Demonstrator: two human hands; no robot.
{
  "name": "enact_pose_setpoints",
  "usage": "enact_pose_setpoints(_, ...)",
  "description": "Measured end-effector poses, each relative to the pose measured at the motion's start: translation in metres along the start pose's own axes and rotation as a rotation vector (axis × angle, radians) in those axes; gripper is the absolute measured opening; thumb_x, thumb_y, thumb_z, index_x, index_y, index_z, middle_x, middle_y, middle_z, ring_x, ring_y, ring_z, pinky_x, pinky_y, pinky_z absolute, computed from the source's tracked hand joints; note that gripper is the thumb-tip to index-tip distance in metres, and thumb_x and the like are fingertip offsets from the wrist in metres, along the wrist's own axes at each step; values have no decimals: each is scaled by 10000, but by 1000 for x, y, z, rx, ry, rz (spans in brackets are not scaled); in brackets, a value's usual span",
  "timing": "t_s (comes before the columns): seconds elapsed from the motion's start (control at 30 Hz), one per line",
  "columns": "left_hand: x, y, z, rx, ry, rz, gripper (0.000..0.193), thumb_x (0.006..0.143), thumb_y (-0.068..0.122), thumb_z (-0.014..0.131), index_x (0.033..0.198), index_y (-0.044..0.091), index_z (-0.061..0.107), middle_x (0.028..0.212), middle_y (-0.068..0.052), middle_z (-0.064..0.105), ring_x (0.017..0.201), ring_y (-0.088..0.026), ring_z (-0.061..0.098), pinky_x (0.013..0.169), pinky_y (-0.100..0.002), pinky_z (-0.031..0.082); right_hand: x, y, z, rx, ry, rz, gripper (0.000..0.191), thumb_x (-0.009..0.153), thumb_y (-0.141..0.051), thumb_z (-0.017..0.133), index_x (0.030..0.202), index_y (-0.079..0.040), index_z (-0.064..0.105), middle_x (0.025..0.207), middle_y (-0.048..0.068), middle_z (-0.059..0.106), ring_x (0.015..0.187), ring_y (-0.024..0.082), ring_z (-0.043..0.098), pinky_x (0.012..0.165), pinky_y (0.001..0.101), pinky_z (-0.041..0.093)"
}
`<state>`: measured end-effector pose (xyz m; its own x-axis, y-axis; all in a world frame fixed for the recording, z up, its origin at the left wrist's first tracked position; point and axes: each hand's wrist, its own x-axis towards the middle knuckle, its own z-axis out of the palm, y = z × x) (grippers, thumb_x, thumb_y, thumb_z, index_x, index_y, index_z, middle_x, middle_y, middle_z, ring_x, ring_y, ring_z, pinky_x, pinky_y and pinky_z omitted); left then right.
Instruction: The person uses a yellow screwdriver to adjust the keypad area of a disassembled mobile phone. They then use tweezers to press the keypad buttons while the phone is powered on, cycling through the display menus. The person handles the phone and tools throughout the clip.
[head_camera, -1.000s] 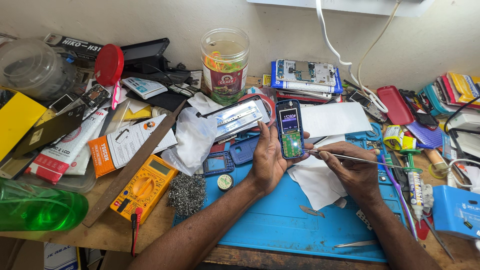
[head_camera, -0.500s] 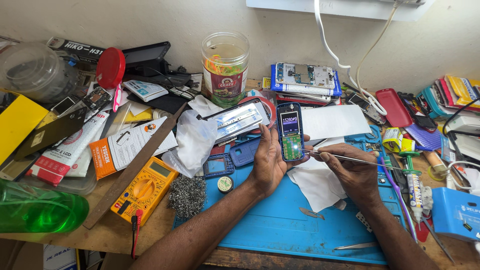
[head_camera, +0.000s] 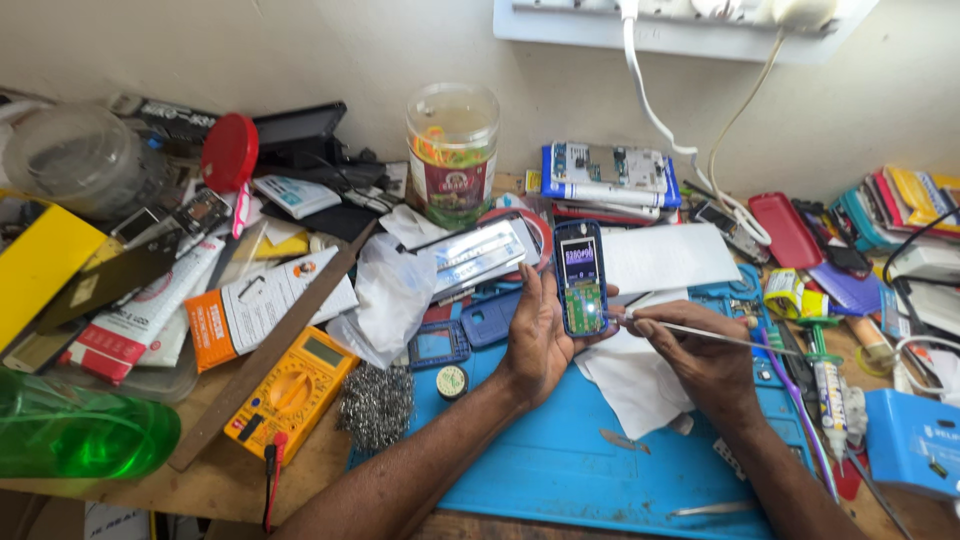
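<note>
My left hand (head_camera: 535, 335) holds a small blue keypad phone (head_camera: 580, 277) upright above the blue work mat (head_camera: 560, 470). The phone's front is off, its little screen is lit and the green board below shows. My right hand (head_camera: 700, 355) grips a thin metal tool (head_camera: 700, 332) like a pen. The tool's tip touches the lower right edge of the phone's board. White paper tissue (head_camera: 625, 385) lies under both hands.
A yellow multimeter (head_camera: 290, 392), steel wool (head_camera: 376, 405) and blue phone covers (head_camera: 462, 332) lie left of the mat. A green bottle (head_camera: 75, 432) lies at the front left. A plastic jar (head_camera: 452, 150), boxes and phone parts crowd the back. Tools and a blue device (head_camera: 915, 440) sit right.
Both hands stay almost where they were. The tool's tip remains at the phone's lower board, and the phone is still lit.
</note>
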<state>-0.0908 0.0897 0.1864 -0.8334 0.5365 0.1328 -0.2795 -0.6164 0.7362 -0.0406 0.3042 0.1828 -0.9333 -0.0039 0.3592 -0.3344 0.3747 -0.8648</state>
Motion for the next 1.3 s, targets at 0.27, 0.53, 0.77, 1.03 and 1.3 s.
enact_pose_setpoints(0.27, -1, -2, 0, -13, -1, -5, 925, 960, 797, 207, 1563, 99, 269, 1365, -182, 566, 1236, -270, 601, 1051, -468, 520, -1, -3, -1, -16, 78, -22, 146, 939, -37, 708, 1064, 19, 758, 998, 118, 786, 921, 161, 754, 798, 265, 604)
enact_pose_setpoints(0.53, 0, -2, -1, 11, 2, -29, 921, 942, 804, 198, 1558, 123, 280, 1347, -180, 579, 1244, -239, 606, 1049, -441, 528, -1, -3, -1, -79, 64, -108, 172, 942, -50, 711, 1102, -7, 755, 1049, 119, 782, 953, 153, 742, 802, 267, 604)
enact_pose_setpoints(0.77, 0, -4, 1, 42, -11, -21, 962, 940, 822, 205, 1558, 89, 279, 1343, -187, 575, 1234, -252, 608, 1055, -442, 530, -2, -4, -1, -96, 77, -95, 174, 935, -71, 723, 1098, -20, 757, 1055, 112, 783, 963, 151, 747, 816, 270, 612)
enact_pose_setpoints(1.03, 0, -4, 2, 57, -9, -38, 980, 910, 836, 219, 1586, 127, 224, 1344, -177, 575, 1226, -245, 601, 1059, -436, 520, 0, -4, -2, -151, 82, -83, 172, 922, -84, 739, 1085, -36, 765, 1043, 104, 788, 948, 149, 750, 806, 276, 611)
enact_pose_setpoints(1.3, -1, -4, 2, 73, -6, -41, 991, 900, 841, 220, 1586, 125, 216, 1347, -182, 567, 1238, -250, 600, 1066, -436, 516, -2, -4, -1, -123, 71, -67, 184, 928, -79, 729, 1104, -34, 761, 1054, 102, 785, 960, 149, 742, 816, 272, 601)
